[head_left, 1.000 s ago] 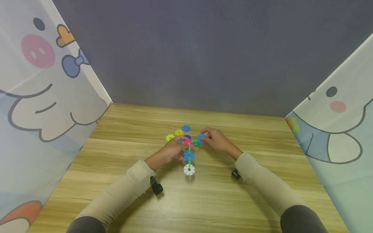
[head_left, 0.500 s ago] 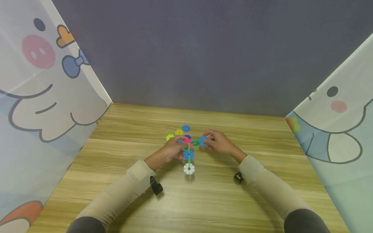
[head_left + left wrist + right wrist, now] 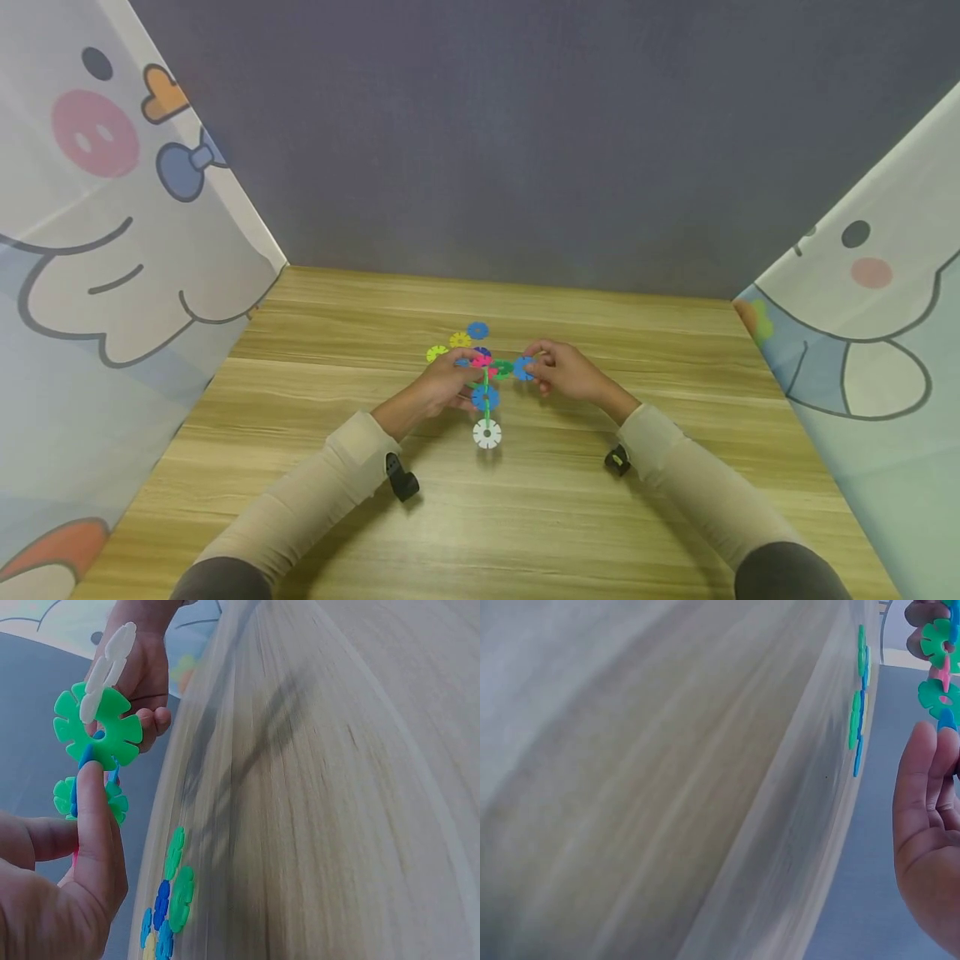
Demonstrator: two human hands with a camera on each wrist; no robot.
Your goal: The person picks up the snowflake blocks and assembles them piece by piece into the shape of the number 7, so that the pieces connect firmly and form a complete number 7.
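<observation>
My left hand [image 3: 442,385] grips a joined chain of slotted snowflake discs above the table, its fingers around a pink disc [image 3: 483,361]. Toward me the chain runs through a blue disc [image 3: 480,401] and edge-on green pieces to a white disc [image 3: 478,437]. On the right side sticks out a green disc [image 3: 502,369]. Between thumb and fingers, my right hand [image 3: 572,372] pinches another blue disc [image 3: 522,368], which meets the green disc's edge. The right wrist view shows this blue disc [image 3: 946,720] edge-on against a green disc [image 3: 934,696]; how deep the slots engage is unclear.
Loose discs lie on the wooden table just beyond my left hand: a yellow-green disc [image 3: 436,354], a yellow disc [image 3: 460,340], a blue disc [image 3: 477,331] and others partly hidden. A grey panel [image 3: 480,150] stands behind the table, with cartoon-printed panels at both sides.
My right hand has shifted slightly right and toward me, with the pinched blue disc following. The green disc beside it shows flatter now. My left hand has hardly moved.
</observation>
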